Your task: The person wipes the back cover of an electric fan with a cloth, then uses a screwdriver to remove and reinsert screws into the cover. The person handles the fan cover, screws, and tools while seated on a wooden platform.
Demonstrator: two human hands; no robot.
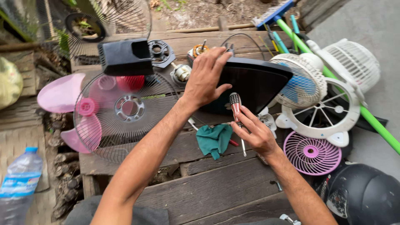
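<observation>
A person's left hand (207, 77) rests flat on a glossy black plastic fan base (250, 83), wedge-shaped with a curved edge, its fingers (220, 58) spread loose over the top rim rather than closed. The base lies tilted at the centre of a rough, weathered plank worktop (216, 187). The right hand (254, 131) grasps a screwdriver (236, 114) with a striped, rounded handle and a thin metal shaft pointing down, just beside the base's lower edge. A crumpled teal cloth (213, 139) lies on the planks next to that hand. To the left sits a round wire fan guard (125, 112), with translucent pink plastic blades (62, 96) behind and under it, and a matte black motor housing (125, 56) above. To the right are a small white fan with blue blades (300, 85), a white spoked grille frame (329, 112) and a ribbed pink grille (311, 152).
</observation>
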